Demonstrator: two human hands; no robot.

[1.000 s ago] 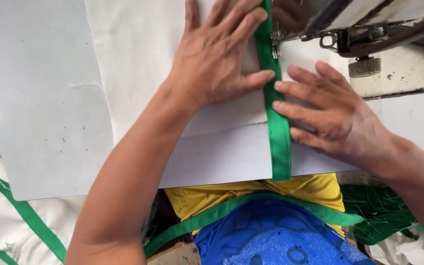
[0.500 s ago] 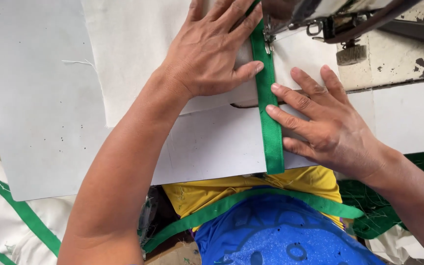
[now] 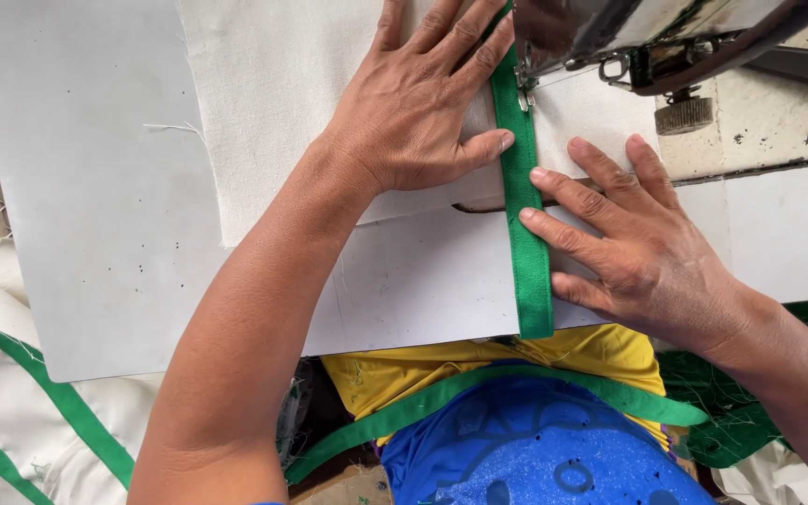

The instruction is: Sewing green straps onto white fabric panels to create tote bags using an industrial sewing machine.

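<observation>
Head view: left hand (image 3: 423, 103) flat, fingers spread on cream woven cloth (image 3: 273, 103), right hand (image 3: 638, 252) flat too, fingertips touching the long green fabric tape (image 3: 527, 252) that runs lengthwise between them toward the sewing machine head (image 3: 628, 37).

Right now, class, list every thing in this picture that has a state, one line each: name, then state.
left hand: flat, fingers spread, pressing on the white fabric
right hand: flat, fingertips against the green tape's edge
green tape: laid straight, running up under the machine's foot
white fabric: spread flat on the table
sewing machine: head over the tape; needle position cannot be told
table: white, speckled with marks
</observation>
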